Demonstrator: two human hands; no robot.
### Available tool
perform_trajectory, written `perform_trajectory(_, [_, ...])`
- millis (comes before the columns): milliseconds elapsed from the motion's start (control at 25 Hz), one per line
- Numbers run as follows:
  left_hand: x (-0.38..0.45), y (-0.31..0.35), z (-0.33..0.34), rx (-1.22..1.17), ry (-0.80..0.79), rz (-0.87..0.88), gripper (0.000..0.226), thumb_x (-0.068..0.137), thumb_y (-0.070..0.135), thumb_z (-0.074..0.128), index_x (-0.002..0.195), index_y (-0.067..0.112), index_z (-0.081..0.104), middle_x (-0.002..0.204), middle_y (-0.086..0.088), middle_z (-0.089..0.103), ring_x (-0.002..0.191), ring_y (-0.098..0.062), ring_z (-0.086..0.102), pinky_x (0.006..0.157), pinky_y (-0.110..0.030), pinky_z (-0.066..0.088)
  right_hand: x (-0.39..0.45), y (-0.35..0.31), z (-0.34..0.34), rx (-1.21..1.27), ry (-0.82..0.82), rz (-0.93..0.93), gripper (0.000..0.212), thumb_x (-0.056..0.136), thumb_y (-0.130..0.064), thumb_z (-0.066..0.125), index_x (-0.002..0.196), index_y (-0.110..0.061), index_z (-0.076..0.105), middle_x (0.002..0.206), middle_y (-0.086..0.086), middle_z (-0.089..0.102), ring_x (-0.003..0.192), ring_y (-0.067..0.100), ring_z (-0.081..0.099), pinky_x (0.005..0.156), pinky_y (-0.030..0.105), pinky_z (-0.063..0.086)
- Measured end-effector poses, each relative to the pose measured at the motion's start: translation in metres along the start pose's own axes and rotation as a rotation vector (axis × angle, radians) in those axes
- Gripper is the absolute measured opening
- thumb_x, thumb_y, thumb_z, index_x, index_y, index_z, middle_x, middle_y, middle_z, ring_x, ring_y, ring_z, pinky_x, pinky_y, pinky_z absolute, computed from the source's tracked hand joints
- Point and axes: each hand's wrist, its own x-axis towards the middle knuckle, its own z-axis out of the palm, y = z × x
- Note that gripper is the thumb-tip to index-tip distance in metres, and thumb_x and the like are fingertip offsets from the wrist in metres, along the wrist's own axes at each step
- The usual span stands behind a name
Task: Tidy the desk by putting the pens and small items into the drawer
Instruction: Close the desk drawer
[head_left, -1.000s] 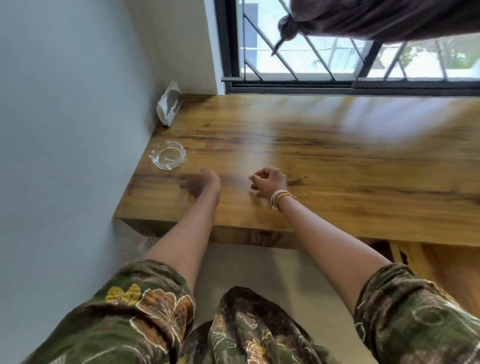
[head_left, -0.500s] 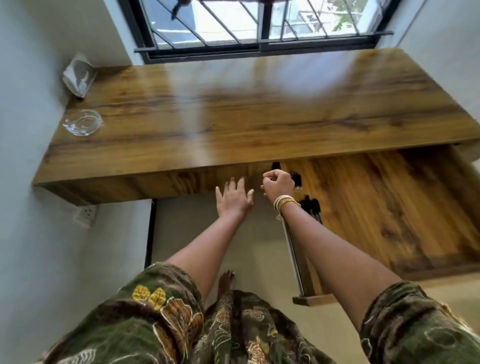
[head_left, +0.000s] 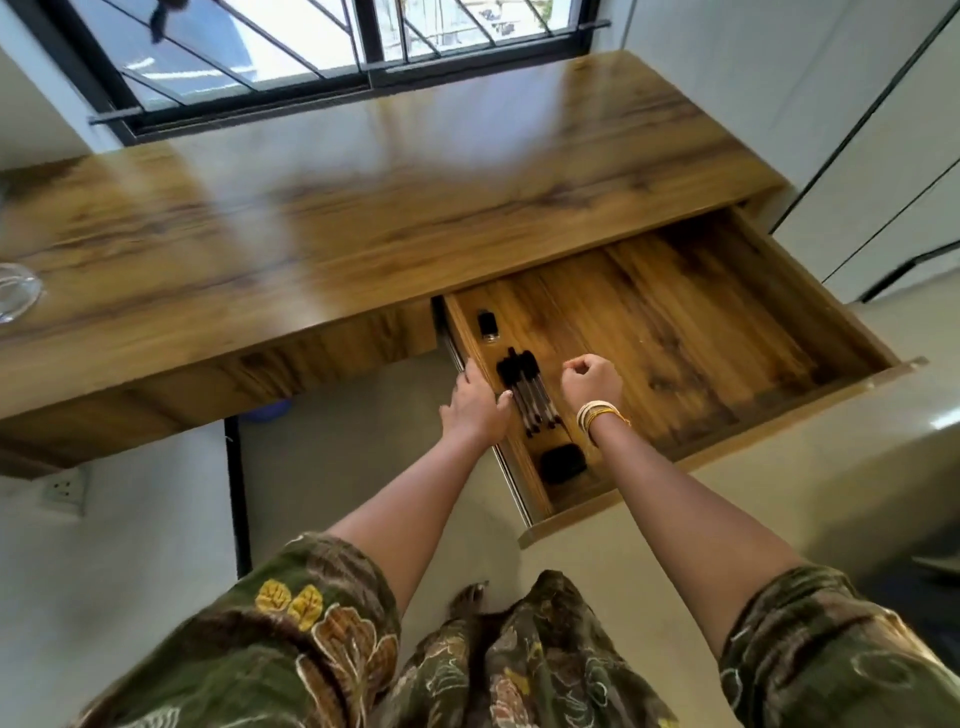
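Both hands have left the tabletop (head_left: 363, 208): the left hand (head_left: 475, 408) rests flat on the open wooden drawer (head_left: 701, 338) beside the black pens (head_left: 527, 392), the right hand (head_left: 592, 382) hovers clenched and empty; tidying looks nearly done.

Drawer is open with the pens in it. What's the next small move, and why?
Probably push the drawer shut. The pens, a small bottle and a dark item already lie at its left end. The left hand rests on its left edge, and the right hand is curled over it, seemingly empty.
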Motion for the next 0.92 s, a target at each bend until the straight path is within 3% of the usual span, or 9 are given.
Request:
perform_trajectory(200, [-0.021,0.008,0.022,-0.039,0.033,-0.113,0.073,0.098,0.040,0.044,0.155,0.014,0.005,0.157,-0.013,0.025,0.143,-0.031,0.029,0.114,-0.055,0.024,0.004,0.043,-0.034,-0.108,-0.122,0.088,0.018,0.084,-0.012,0.056,0.095,-0.013,0.071,0.090,0.007,0.066,0.081,0.023,0.058,0.070,0.026,0.044])
perform_trajectory(320, [-0.035,0.018,0.038,-0.095,0.112,-0.189,0.071,0.098,0.038,0.045,0.154,0.013,0.009,0.156,-0.013,0.028,0.141,-0.032,0.032,0.113,-0.054,0.028,0.009,0.070,-0.059,-0.151,-0.252,0.121,0.018,0.081,-0.011,0.055,0.089,-0.008,0.071,0.080,0.009,0.069,0.074,0.026,0.065,0.069,0.030,0.054])
perform_trajectory(440, [-0.057,0.030,0.061,-0.216,0.211,-0.246,0.071,0.098,0.035,0.046,0.154,0.016,0.007,0.154,-0.015,0.031,0.137,-0.033,0.038,0.109,-0.051,0.037,0.009,0.077,-0.081,0.157,-0.456,0.186,0.013,0.085,-0.003,0.054,0.078,-0.003,0.064,0.064,0.011,0.061,0.043,0.016,0.055,0.043,0.022,0.049])
perform_trajectory(520, [-0.076,0.043,0.082,-0.276,0.265,-0.269,0.072,0.098,0.033,0.047,0.154,0.017,0.004,0.153,-0.017,0.030,0.135,-0.034,0.040,0.105,-0.048,0.040,0.000,0.077,-0.104,0.279,-0.577,0.198,0.012,0.088,0.000,0.056,0.078,-0.001,0.062,0.064,0.013,0.059,0.039,0.013,0.054,0.037,0.020,0.046])
perform_trajectory(600, [-0.092,0.055,0.101,-0.123,0.316,-0.272,0.068,0.097,0.036,0.047,0.153,0.014,0.013,0.150,-0.021,0.028,0.132,-0.037,0.040,0.104,-0.050,0.040,-0.001,0.083,-0.123,0.270,-0.739,0.233,0.012,0.090,-0.006,0.059,0.082,0.001,0.065,0.070,0.015,0.065,0.047,0.015,0.064,0.043,0.023,0.052])
perform_trajectory(720, [-0.115,0.068,0.125,0.178,0.333,-0.228,0.044,0.097,0.043,0.044,0.130,0.013,0.046,0.156,-0.028,0.009,0.144,-0.045,0.012,0.114,-0.061,0.022,0.005,0.101,-0.154,0.182,-1.040,0.412,0.038,0.097,-0.031,0.049,0.083,-0.001,0.068,0.072,0.013,0.072,0.065,0.023,0.072,0.055,0.028,0.058])
perform_trajectory(760, [-0.119,0.070,0.131,0.246,0.328,-0.183,0.042,0.097,0.046,0.042,0.123,0.014,0.050,0.157,-0.027,0.005,0.146,-0.044,0.004,0.114,-0.063,0.015,0.007,0.107,-0.160,0.121,-1.080,0.469,0.052,0.099,-0.040,0.040,0.082,0.000,0.069,0.075,0.015,0.072,0.071,0.027,0.072,0.058,0.029,0.058])
perform_trajectory(840, [-0.124,0.071,0.141,0.355,0.267,-0.023,0.048,0.095,0.053,0.040,0.127,0.018,0.047,0.159,-0.022,0.005,0.148,-0.039,-0.002,0.112,-0.066,0.004,0.013,0.115,-0.163,0.052,-1.054,0.591,0.074,0.100,-0.051,0.024,0.089,0.008,0.067,0.095,0.024,0.070,0.093,0.038,0.068,0.053,0.031,0.059])
perform_trajectory(920, [-0.123,0.073,0.147,0.380,0.152,0.153,0.057,0.091,0.054,0.049,0.136,0.022,0.039,0.159,-0.018,0.008,0.149,-0.034,-0.001,0.111,-0.067,0.004,0.014,0.118,-0.158,-0.009,-1.023,0.669,0.078,0.098,-0.056,0.019,0.115,0.012,0.053,0.123,0.032,0.058,0.114,0.047,0.058,0.047,0.039,0.058])
